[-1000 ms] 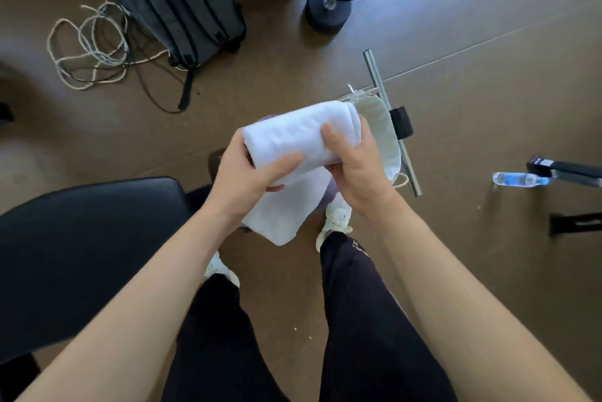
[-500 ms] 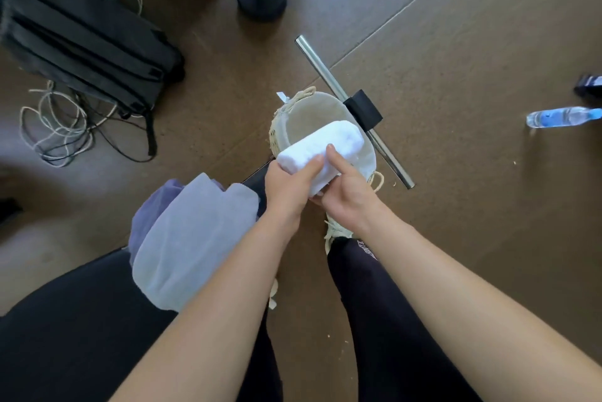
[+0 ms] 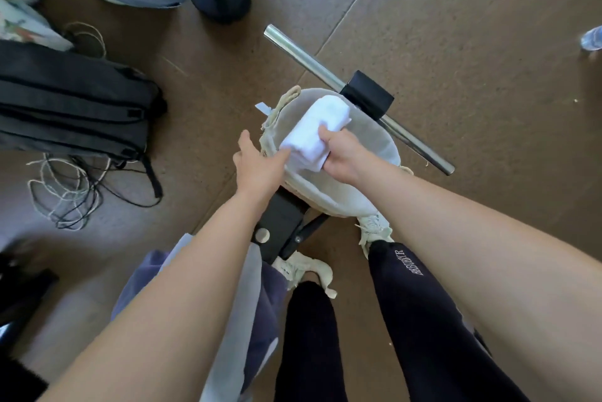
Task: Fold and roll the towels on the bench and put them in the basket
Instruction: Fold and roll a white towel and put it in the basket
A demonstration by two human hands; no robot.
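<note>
A rolled white towel (image 3: pixel 317 129) lies inside the mouth of the round cloth-lined basket (image 3: pixel 374 154), which stands on the floor in front of my feet. My right hand (image 3: pixel 345 154) grips the near end of the roll, thumb over its top. My left hand (image 3: pixel 257 167) is off the roll, its fingers straight, their tips at the roll's left edge and the basket rim. Grey and purple towels (image 3: pixel 257 304) hang over the bench end beneath my left forearm, partly hidden by it.
The bench's chrome foot bar (image 3: pixel 303 59) with its black bracket runs just behind the basket. A black backpack (image 3: pixel 71 102) and tangled cord (image 3: pixel 65 193) lie on the floor at left. A water bottle (image 3: pixel 591 40) lies at the right edge.
The towel has gone from half rolled in front of me to a full roll lowered into the basket. My left hand has let go of it; my right hand still holds it.
</note>
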